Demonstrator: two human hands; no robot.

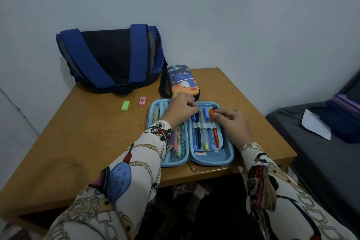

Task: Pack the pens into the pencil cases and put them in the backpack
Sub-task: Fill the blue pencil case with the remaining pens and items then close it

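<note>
A light blue pencil case [210,159] lies open near the table's front edge. Several pens [204,134] sit under elastic loops in its right half, and a few more lie behind the mesh pocket [180,140] on the left. My left hand [180,110] reaches over the case with fingers curled at the pens' tops; what they hold is hidden. My right hand [231,121] pinches the top of the orange pen [215,130] at the row's right end. A closed dark blue dinosaur pencil case [183,82] lies just behind. The blue and black backpack [109,58] stands at the back left.
A green eraser [125,106] and a pink eraser [142,101] lie on the wooden table [78,142] left of the open case. A wall stands right behind the table. A grey bed [321,142] with a white paper [314,124] is at the right.
</note>
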